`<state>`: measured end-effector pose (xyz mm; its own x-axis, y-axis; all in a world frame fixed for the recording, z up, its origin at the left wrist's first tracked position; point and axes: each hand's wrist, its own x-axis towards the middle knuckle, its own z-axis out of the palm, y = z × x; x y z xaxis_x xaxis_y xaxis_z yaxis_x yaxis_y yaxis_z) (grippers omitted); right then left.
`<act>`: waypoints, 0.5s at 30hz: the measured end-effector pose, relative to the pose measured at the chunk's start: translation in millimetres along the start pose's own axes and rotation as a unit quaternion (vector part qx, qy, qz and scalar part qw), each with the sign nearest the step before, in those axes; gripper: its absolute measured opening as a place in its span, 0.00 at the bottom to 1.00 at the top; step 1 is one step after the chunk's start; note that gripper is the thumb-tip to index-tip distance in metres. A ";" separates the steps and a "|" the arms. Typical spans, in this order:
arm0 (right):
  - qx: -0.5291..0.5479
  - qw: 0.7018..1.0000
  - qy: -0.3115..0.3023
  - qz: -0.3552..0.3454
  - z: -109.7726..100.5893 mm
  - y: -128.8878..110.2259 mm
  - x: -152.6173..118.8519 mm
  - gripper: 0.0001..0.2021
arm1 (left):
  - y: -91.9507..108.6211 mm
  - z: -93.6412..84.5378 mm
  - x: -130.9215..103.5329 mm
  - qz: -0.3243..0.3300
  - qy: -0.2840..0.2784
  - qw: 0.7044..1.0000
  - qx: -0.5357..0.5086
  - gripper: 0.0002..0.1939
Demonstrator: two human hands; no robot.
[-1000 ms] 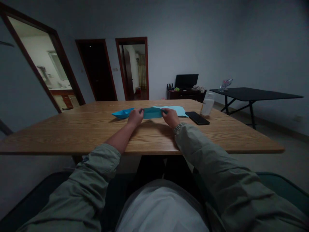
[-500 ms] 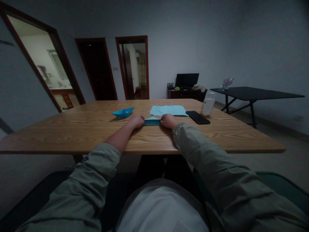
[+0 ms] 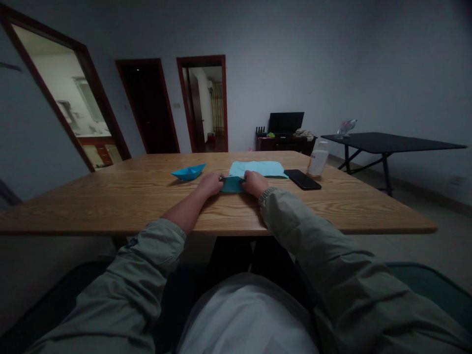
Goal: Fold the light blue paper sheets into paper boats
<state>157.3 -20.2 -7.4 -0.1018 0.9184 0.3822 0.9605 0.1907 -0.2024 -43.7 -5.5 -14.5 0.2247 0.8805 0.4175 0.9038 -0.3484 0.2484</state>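
Observation:
A small folded piece of blue paper [image 3: 232, 185] is held between my two hands, low over the wooden table [image 3: 147, 196]. My left hand [image 3: 211, 184] is closed on its left end, and my right hand [image 3: 255, 183] pinches the right end. Just behind the hands lies a light blue sheet [image 3: 260, 168], flat with faint creases. To the left of my left hand stands a blue paper boat [image 3: 189, 172]. The fingertips are partly hidden behind the folded paper.
Right of the sheet lies a black phone [image 3: 302, 179], with a clear bottle [image 3: 317, 160] standing behind it. A black folding table [image 3: 387, 142] is at the far right. A dark screen [image 3: 285, 122] stands on a cabinet by the wall.
The folded paper has tilted, and its broad face shows where a pointed top edge showed before. Both hands have turned slightly, the right one moving a little to the left.

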 end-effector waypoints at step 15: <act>0.360 0.926 0.062 -0.090 -1.5 -24.5 8.7 0.18 | 24.4 2.0 10.2 -0.016 0.002 0.893 -0.451 0.21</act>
<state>133.3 -17.4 2.2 -0.1689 0.8110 0.5602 0.5045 0.5594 -0.6577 -18.7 -4.4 -5.9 0.2011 0.8944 0.3995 0.2496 -0.4411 0.8621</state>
